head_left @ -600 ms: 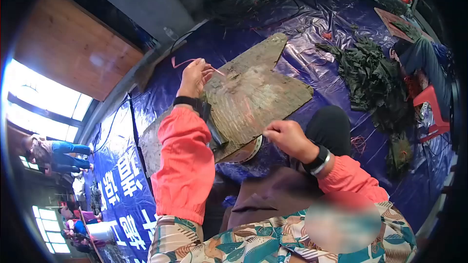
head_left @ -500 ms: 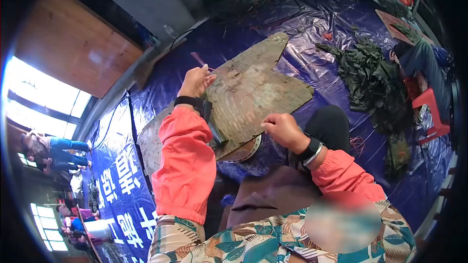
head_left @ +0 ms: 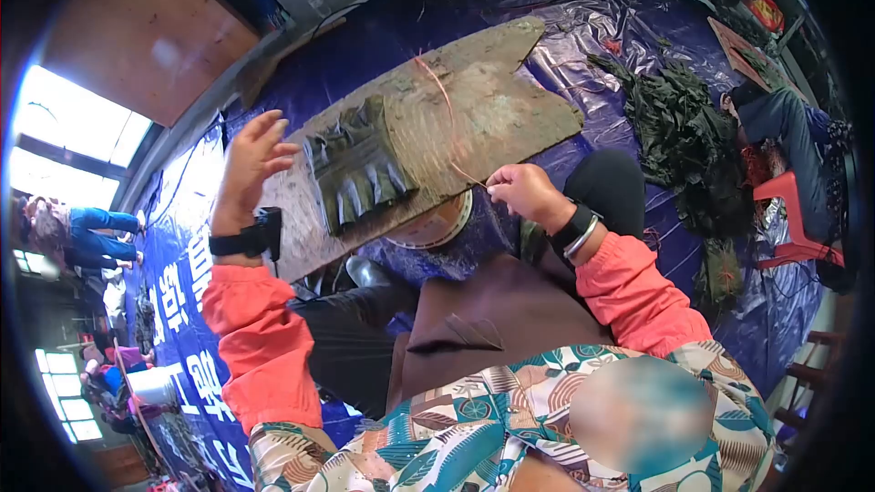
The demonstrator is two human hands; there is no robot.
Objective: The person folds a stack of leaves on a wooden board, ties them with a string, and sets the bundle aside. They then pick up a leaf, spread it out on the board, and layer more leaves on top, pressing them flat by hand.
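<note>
A worn wooden board (head_left: 492, 118) lies in front of me, resting over a round tub (head_left: 433, 223). On its left half is a flat, folded bundle of glossy dark green leaves (head_left: 360, 169), perhaps kelp. A thin pink string (head_left: 445, 109) runs across the board to the right of the bundle. Its near end is pinched in the fingertips of my right hand (head_left: 530, 193), just off the board's near edge. Raised left of the bundle, my left hand (head_left: 255, 164) holds nothing, its fingers apart.
Blue printed plastic sheeting (head_left: 314, 96) covers the floor. A heap of dark green leaves (head_left: 679, 132) lies to the right, with a tied bundle (head_left: 725, 271) below it. Beside a red stool (head_left: 791, 219), another person's leg (head_left: 784, 132) shows. People stand at far left.
My left hand has moved left and away from the string, its fingers now spread. The leaf bundle, mostly hidden before by my left arm, now shows. The string lies across the board.
</note>
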